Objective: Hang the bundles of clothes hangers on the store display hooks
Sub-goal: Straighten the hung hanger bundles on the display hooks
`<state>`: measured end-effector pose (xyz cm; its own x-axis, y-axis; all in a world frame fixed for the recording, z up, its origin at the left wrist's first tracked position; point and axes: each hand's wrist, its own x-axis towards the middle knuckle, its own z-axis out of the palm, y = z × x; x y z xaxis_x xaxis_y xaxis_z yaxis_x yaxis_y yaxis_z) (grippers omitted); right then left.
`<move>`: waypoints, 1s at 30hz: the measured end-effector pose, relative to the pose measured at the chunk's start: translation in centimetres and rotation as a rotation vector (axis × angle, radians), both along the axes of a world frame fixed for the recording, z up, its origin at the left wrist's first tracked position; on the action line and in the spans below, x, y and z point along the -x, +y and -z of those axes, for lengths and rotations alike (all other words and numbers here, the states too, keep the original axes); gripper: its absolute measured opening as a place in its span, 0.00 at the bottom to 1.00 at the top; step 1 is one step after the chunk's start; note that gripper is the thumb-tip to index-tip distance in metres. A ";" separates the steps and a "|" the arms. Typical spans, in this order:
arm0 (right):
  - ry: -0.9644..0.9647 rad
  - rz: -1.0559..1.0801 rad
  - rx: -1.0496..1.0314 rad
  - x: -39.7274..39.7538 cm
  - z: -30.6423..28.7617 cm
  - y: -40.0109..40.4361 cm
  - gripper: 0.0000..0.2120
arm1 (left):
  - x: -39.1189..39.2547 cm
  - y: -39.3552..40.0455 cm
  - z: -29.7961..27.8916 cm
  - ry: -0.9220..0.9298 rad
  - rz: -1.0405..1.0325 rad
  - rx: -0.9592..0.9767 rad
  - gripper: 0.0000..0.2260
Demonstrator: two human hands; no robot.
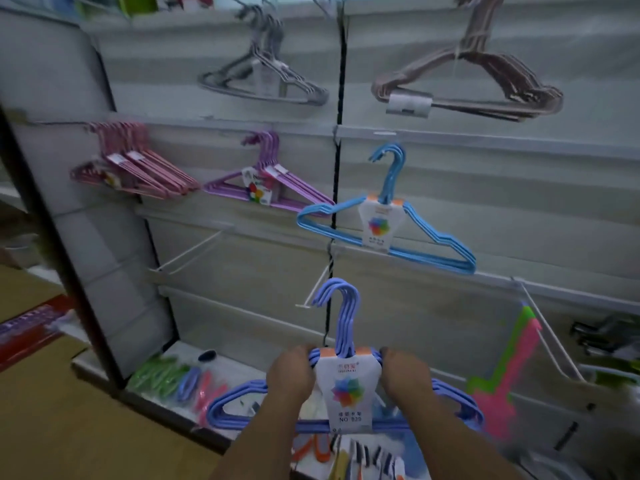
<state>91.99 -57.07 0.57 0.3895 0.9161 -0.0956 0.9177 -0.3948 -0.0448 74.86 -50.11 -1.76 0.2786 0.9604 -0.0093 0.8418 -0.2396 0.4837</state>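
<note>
Gripping the periwinkle hanger bundle (346,379) — left hand (291,375), right hand (403,375) (hooks uppermost).

1. Light: dim, cool, flat; the wall panels (485,188) read grey-blue; source not visible; no hard shadows.
2. Sharpest zone: centre; the label (349,389) on the periwinkle hanger bundle (341,422) is partly legible, though small print is soft.
3. Blur: smeared toward the edges; the grey hangers (266,81) at top and the pink hangers (131,168) at left show streaking; the green and pink item (502,382) at right is blocky, with broken-up edges.
4. Distortion: wide-angle; the dark shelf post (62,254) leans and the shelf rails bow.
5. Glare: none strong; faint sheen on the blue hangers (384,230).
6. Foreground: both forearms at bottom edge soft, dark, low in detail.
</note>
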 end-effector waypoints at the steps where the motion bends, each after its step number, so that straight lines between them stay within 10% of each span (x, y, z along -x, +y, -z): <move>1: 0.007 -0.014 -0.003 0.2 -0.2 0.6 0.13 | 0.2 0.3 -0.3 0.010 -0.014 -0.001 0.17; 30: -0.025 -0.058 -0.167 22.0 -7.6 16.5 0.13 | 21.3 18.1 -5.6 -0.076 -0.078 -0.159 0.14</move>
<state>69.95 -40.57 8.19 0.3362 0.9393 0.0687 0.9402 -0.3306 -0.0817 53.58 -32.04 3.81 0.1969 0.9668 0.1629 0.8233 -0.2533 0.5079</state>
